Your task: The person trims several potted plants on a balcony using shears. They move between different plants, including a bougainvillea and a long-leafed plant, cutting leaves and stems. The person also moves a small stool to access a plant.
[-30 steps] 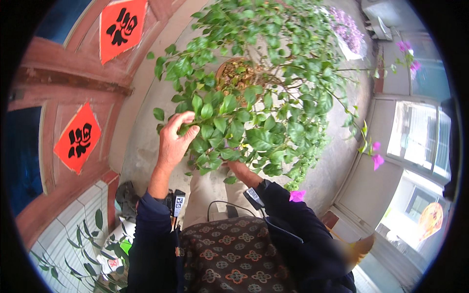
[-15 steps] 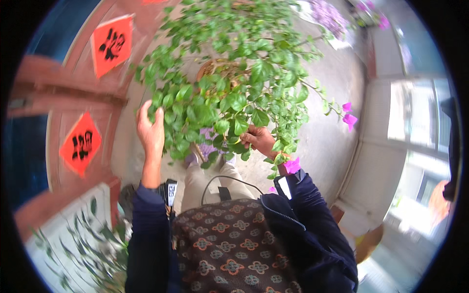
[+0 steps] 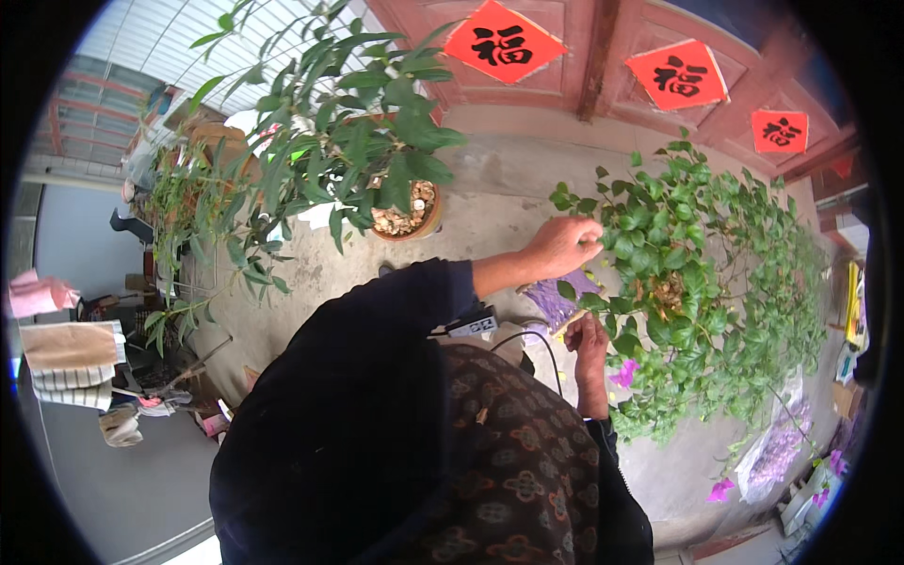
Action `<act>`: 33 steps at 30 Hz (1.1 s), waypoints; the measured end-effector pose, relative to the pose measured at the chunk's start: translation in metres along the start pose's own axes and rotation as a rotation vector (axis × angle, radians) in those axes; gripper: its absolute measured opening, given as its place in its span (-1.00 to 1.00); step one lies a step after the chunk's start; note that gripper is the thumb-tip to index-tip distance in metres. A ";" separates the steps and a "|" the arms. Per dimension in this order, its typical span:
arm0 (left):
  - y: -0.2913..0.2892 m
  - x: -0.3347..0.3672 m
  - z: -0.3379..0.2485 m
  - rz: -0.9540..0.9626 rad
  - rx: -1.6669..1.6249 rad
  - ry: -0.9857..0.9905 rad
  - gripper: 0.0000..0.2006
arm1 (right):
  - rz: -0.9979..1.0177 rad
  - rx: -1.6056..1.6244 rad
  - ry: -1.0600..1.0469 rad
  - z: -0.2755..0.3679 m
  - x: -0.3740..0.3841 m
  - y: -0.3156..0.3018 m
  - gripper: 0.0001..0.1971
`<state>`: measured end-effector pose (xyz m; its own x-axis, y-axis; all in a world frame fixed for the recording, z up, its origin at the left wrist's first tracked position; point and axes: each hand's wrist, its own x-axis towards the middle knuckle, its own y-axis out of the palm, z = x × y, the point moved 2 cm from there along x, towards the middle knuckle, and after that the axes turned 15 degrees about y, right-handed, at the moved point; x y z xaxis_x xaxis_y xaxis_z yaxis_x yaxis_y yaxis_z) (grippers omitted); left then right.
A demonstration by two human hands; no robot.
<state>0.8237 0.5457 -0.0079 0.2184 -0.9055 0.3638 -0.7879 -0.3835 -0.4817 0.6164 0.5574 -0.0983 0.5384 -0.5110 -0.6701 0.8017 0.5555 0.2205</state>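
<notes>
A leafy green potted bush (image 3: pixel 659 235) with a few magenta flowers (image 3: pixel 623 374) is at my right. My left hand (image 3: pixel 565 245) is at its near left edge, fingers curled together by the leaves; whatever they may hold is too small to make out. Lower down, my right hand (image 3: pixel 589 347) is closed in a pinch beside the low leaves. What is between those fingertips cannot be made out. A purple patterned piece (image 3: pixel 556 299) lies on the floor between and below my hands.
Another potted plant (image 3: pixel 407 221) with long leaves stands ahead, to the left. Red doors (image 3: pixel 612 56) with red paper diamonds (image 3: pixel 504 42) line the far side. Purple petals on a pale sheet (image 3: pixel 777 452) lie at the right. Clutter including striped cloth (image 3: pixel 71 381) is at the left.
The view has swung left, so the bush now appears at the right. My left hand has gone from spread fingers to curled ones. My right hand stays pinched by the low leaves.
</notes>
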 end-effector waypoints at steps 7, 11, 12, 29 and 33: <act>-0.071 -0.137 0.031 -0.102 -0.273 -0.251 -0.80 | 0.087 -0.195 -0.063 0.023 0.004 0.062 -0.72; -0.126 -0.218 0.037 -0.283 -0.325 -0.438 -0.73 | 0.185 -0.479 -0.051 0.058 0.008 0.155 -0.51; -0.139 -0.229 0.037 -0.320 -0.350 -0.461 -0.70 | 0.295 -0.423 -0.089 0.073 0.013 0.185 -0.46; -0.219 -0.259 0.063 -1.043 -0.494 -0.778 -0.58 | 0.569 -0.546 -0.067 0.152 0.047 0.294 -0.73; -0.222 -0.247 0.084 -1.166 -0.526 -0.875 -0.61 | 0.653 -0.590 -0.024 0.159 0.031 0.289 -0.71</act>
<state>0.9933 0.8393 -0.0575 0.9430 -0.0522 -0.3288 -0.0129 -0.9926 0.1205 0.9061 0.5978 0.0570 0.8534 0.0173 -0.5210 0.0705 0.9864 0.1482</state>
